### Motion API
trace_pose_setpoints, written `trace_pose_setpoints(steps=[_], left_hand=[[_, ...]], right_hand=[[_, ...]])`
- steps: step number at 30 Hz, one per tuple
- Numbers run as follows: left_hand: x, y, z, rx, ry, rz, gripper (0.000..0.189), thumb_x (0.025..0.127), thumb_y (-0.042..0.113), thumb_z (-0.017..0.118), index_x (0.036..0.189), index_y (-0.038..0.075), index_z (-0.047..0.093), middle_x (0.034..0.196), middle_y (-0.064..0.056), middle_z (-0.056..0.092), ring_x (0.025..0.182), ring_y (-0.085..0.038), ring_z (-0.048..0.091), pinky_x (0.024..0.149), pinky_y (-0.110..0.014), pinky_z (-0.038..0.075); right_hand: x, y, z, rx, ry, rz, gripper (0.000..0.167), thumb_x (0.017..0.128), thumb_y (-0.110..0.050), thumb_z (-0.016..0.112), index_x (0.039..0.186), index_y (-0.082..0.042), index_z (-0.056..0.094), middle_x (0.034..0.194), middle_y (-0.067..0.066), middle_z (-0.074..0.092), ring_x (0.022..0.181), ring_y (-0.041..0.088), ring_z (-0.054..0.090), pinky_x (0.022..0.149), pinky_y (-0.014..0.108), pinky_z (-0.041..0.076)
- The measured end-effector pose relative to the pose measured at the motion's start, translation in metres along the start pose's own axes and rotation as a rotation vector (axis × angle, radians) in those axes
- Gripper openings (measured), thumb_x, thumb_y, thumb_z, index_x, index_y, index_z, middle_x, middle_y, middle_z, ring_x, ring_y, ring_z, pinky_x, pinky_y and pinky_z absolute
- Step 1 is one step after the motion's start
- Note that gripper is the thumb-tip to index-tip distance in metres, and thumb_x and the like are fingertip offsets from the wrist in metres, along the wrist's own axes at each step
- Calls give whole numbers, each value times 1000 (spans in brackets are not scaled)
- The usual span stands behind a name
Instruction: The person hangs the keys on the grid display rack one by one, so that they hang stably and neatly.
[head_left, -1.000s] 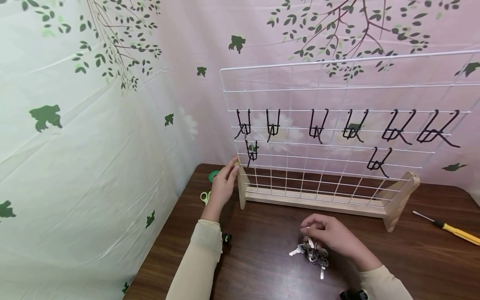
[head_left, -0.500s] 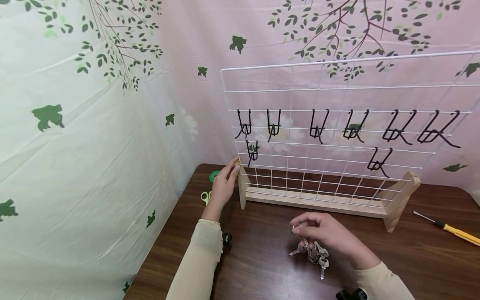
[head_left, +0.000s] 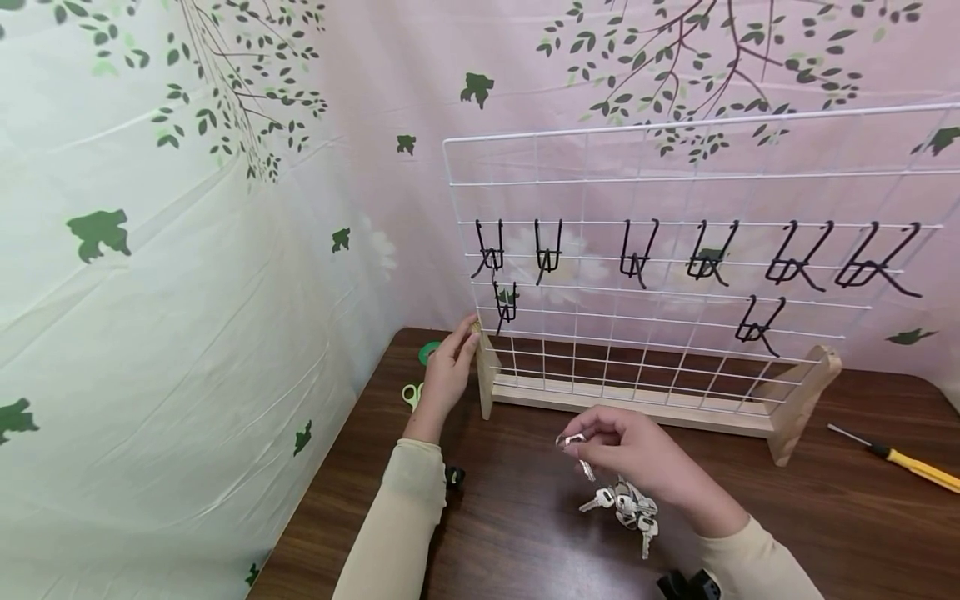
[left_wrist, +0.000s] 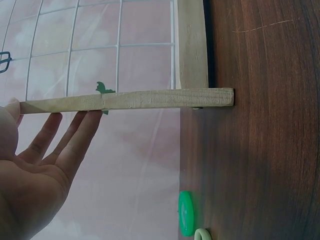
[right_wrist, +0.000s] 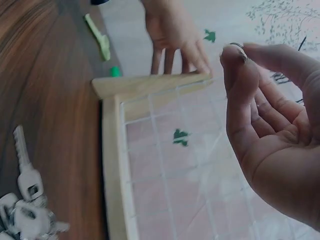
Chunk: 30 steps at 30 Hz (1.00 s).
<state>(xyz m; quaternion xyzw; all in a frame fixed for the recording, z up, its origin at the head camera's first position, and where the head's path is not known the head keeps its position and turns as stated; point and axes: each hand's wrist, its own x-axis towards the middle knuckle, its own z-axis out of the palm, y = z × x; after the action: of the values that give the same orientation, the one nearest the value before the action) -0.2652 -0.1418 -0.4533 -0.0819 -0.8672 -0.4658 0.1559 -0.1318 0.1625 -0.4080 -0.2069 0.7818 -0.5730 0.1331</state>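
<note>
My right hand [head_left: 633, 450] pinches a small metal ring between thumb and fingertips, and a silver key [head_left: 587, 471] hangs from it. Just below, a pile of silver keys [head_left: 633, 510] lies on the table; the right wrist view shows these keys [right_wrist: 30, 182] at its lower left. My left hand [head_left: 447, 373] rests against the left wooden side of a white wire grid rack [head_left: 600, 321]. In the left wrist view its straight, spread fingers [left_wrist: 80, 142] touch the outer face of the wooden side [left_wrist: 150, 98], with another fingertip at the side's end.
Several black double-wire hooks [head_left: 633, 260] hang on the grid. A yellow-handled screwdriver [head_left: 918, 468] lies right of the rack. Green scissors [head_left: 410, 395] and a round green object [head_left: 428, 352] sit beside my left hand. Printed cloth [head_left: 225, 333] surrounds the brown table [head_left: 517, 517].
My right hand has moved left and slightly up from the pile, carrying the ring and its key away from the other keys. The left hand has stayed on the rack.
</note>
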Motion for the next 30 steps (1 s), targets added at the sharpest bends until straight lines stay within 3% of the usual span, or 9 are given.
trace_pose_setpoints(steps=[4,12,19,26,30], left_hand=[[0,1,0,-2,2,1,46,112,47,53,156,35,56,147,-11,69,133,-31,68,106,-53,60],[0,-1,1,8,8,7,45,112,44,54,156,34,57,147,-12,69,134,-31,68,108,-53,58],[-1,0,0,4,7,2,45,112,46,53,155,36,57,146,-12,69,134,-31,67,108,-54,58],[0,2,-1,4,0,-18,45,112,48,52,155,37,56,149,-10,68,138,-30,65,111,-55,56],[0,2,0,10,-2,-26,45,112,49,52,156,38,56,148,-9,69,140,-30,64,113,-54,55]], right_hand=[[3,-16,3,4,43,-9,21,98,-20,79,114,-7,74,90,7,77,71,15,70,59,27,57],[20,-34,12,148,119,-29,36,97,-13,79,130,-2,68,111,15,78,86,17,76,72,30,63],[34,-53,18,29,226,-47,26,99,-21,79,123,-13,74,96,5,80,78,13,71,67,27,58],[51,-68,25,-65,353,-113,23,99,-24,79,121,-19,76,104,7,82,81,17,73,66,24,56],[62,-71,28,-81,381,-133,24,100,-22,79,122,-16,77,102,9,82,79,17,72,65,23,55]])
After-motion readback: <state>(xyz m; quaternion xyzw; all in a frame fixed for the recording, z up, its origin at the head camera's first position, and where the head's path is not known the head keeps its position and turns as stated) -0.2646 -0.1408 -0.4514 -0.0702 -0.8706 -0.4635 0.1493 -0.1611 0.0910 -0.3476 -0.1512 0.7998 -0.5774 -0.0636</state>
